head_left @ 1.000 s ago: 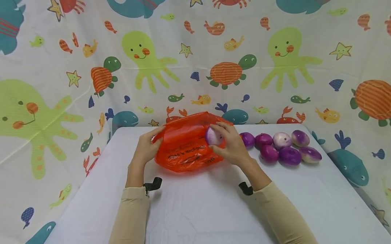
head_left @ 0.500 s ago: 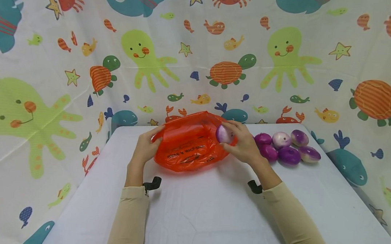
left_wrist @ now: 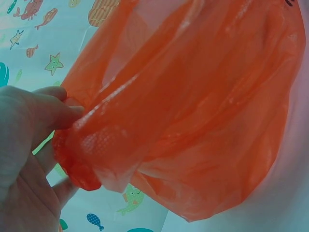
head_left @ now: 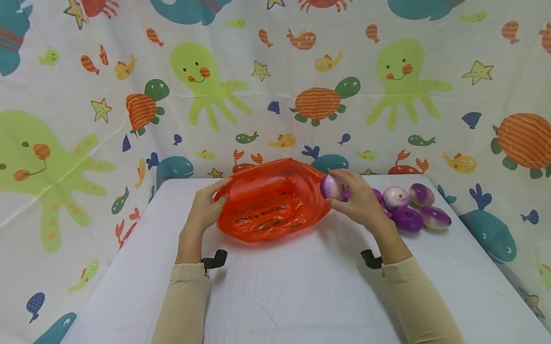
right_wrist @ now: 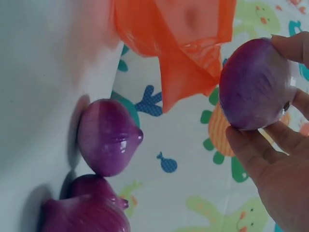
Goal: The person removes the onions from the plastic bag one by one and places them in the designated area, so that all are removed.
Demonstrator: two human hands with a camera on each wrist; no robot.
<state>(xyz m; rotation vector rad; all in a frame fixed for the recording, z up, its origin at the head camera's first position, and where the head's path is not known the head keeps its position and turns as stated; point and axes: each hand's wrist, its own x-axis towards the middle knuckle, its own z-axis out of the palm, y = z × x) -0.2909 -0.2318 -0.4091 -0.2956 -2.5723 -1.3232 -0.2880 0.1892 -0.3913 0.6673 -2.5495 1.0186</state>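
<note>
My left hand [head_left: 204, 207] pinches the left edge of a red-orange plastic bag [head_left: 269, 207] with dark printed lettering. In the left wrist view the thumb [left_wrist: 63, 113] presses the gathered bag film [left_wrist: 169, 121] against the fingers. My right hand [head_left: 362, 199] grips a purple-and-white onion [head_left: 332, 188] between thumb and fingers, just off the bag's right side. Seen from the right wrist, this onion [right_wrist: 256, 84] is clear of the orange film [right_wrist: 188, 63], and the fingertips wrap its side. What the bag holds cannot be made out.
Several purple and whitish onions [head_left: 407, 220] lie grouped on the white table [head_left: 270, 300] at the back right, some partly behind my right hand. Two wall sides carry a sea-animal printed cloth [head_left: 280, 54] rising right behind the table's far edge.
My right hand has moved to the right with the onion, from in front of the bag to beside its right edge. My left hand keeps its place on the bag.
</note>
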